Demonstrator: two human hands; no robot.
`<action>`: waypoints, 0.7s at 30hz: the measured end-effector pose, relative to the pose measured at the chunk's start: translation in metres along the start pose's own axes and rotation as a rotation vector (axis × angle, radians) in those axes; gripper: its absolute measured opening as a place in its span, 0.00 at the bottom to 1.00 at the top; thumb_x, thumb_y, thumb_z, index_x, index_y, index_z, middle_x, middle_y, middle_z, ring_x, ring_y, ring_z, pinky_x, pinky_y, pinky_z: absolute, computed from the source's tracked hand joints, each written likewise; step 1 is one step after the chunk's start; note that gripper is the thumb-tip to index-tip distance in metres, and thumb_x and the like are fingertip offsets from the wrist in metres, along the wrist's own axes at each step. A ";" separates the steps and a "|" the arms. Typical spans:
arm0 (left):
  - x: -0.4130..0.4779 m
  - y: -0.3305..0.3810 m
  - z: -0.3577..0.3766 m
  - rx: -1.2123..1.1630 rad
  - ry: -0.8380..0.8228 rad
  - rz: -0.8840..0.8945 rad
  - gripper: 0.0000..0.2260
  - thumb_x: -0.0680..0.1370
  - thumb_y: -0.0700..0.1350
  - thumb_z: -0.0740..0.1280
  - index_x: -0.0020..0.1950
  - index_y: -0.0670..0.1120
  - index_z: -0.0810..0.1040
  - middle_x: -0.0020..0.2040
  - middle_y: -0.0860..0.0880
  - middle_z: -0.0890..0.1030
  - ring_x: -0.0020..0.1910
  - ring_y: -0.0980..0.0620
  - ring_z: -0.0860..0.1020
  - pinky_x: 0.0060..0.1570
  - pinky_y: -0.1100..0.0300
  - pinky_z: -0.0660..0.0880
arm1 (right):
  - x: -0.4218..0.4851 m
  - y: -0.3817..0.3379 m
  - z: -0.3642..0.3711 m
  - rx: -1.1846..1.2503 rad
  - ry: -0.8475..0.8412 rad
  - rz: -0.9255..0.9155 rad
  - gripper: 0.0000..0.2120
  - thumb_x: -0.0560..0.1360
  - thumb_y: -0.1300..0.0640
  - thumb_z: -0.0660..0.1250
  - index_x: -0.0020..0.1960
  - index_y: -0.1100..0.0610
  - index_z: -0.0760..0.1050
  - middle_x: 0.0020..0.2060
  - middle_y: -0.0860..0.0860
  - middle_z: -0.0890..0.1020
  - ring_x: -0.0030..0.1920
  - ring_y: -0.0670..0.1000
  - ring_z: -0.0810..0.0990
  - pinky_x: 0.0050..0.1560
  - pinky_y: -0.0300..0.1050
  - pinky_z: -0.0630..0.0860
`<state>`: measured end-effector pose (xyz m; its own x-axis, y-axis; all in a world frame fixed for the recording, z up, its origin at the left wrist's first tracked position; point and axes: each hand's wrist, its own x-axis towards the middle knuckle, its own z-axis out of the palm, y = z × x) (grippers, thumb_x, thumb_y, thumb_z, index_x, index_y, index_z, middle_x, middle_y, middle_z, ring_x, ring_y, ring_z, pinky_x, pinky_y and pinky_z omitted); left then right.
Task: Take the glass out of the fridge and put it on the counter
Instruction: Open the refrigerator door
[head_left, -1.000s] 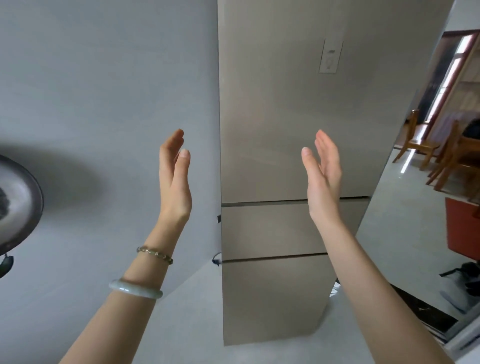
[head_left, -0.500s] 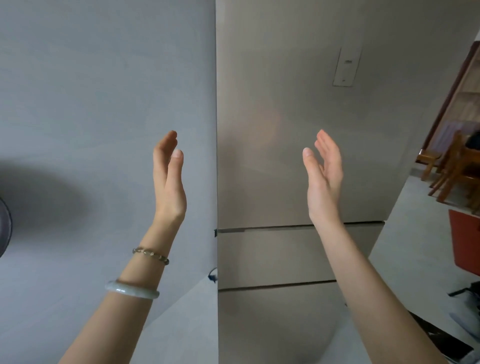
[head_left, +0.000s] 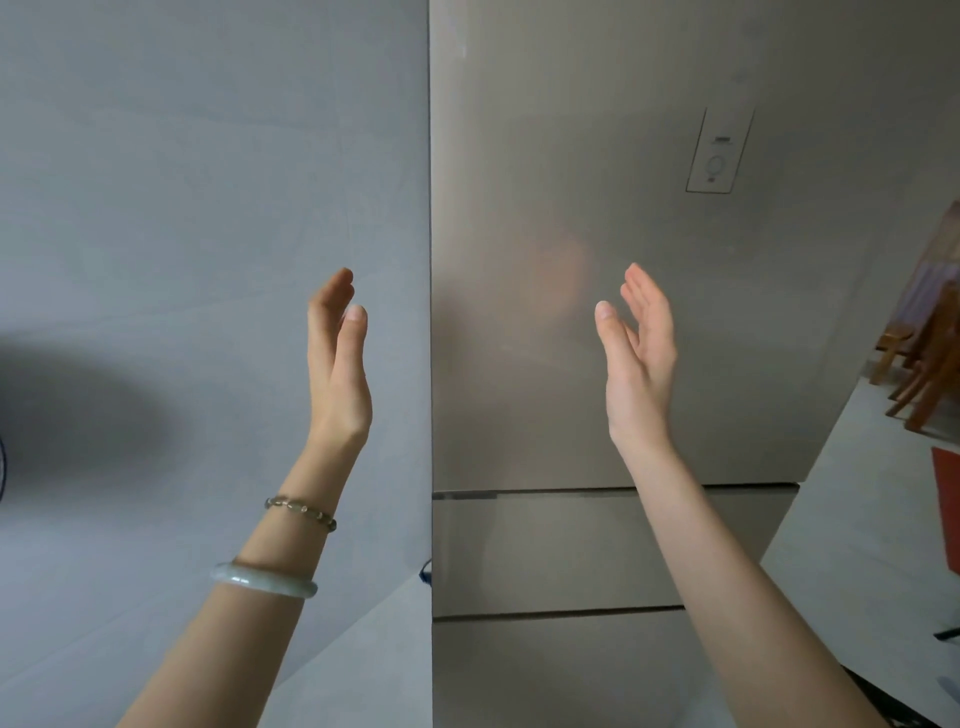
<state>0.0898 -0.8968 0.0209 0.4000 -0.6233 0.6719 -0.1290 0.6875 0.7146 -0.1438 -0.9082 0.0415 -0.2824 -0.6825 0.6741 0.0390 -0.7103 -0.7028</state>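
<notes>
A tall fridge (head_left: 519, 156) with a brushed beige front fills the middle and right of the head view; its top door and two lower drawers are closed. A small control panel (head_left: 718, 150) sits high on the top door. My left hand (head_left: 337, 358) is raised in front of the grey wall, palm facing right, fingers straight, holding nothing. My right hand (head_left: 636, 358) is raised in front of the top door, palm facing left, also holding nothing. Neither hand touches the fridge. No glass and no counter are in sight.
A grey wall (head_left: 182, 182) runs along the fridge's left side, with a dark shadow on it at far left. Wooden chairs (head_left: 930, 364) and something red (head_left: 948, 499) stand on the pale floor at the right.
The view has drawn closer to the fridge and tilted up, so the control panel sits lower in frame. Both hands keep the same raised, open pose.
</notes>
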 end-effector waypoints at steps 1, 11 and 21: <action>0.002 -0.004 0.000 0.006 -0.010 -0.017 0.21 0.82 0.50 0.55 0.73 0.45 0.66 0.73 0.47 0.70 0.73 0.53 0.67 0.63 0.74 0.66 | 0.002 0.003 0.002 -0.006 0.004 -0.003 0.23 0.76 0.56 0.65 0.70 0.57 0.67 0.68 0.50 0.71 0.69 0.45 0.69 0.68 0.42 0.67; 0.013 -0.064 0.020 -0.003 -0.307 -0.394 0.29 0.79 0.60 0.55 0.78 0.49 0.63 0.77 0.53 0.66 0.76 0.56 0.63 0.76 0.57 0.58 | 0.026 0.020 0.043 -0.726 -0.329 -0.660 0.24 0.74 0.62 0.66 0.69 0.65 0.70 0.71 0.64 0.67 0.72 0.62 0.64 0.72 0.55 0.61; 0.009 -0.077 0.035 0.172 -0.330 -0.407 0.21 0.81 0.47 0.66 0.67 0.34 0.71 0.63 0.32 0.75 0.65 0.36 0.73 0.64 0.48 0.70 | 0.036 0.032 0.085 -1.093 -0.460 -0.653 0.28 0.77 0.52 0.63 0.75 0.58 0.63 0.76 0.64 0.56 0.76 0.63 0.52 0.74 0.61 0.49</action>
<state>0.0710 -0.9684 -0.0215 0.1467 -0.9287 0.3406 -0.1804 0.3135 0.9323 -0.0712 -0.9699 0.0625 0.3955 -0.4237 0.8149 -0.8143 -0.5721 0.0977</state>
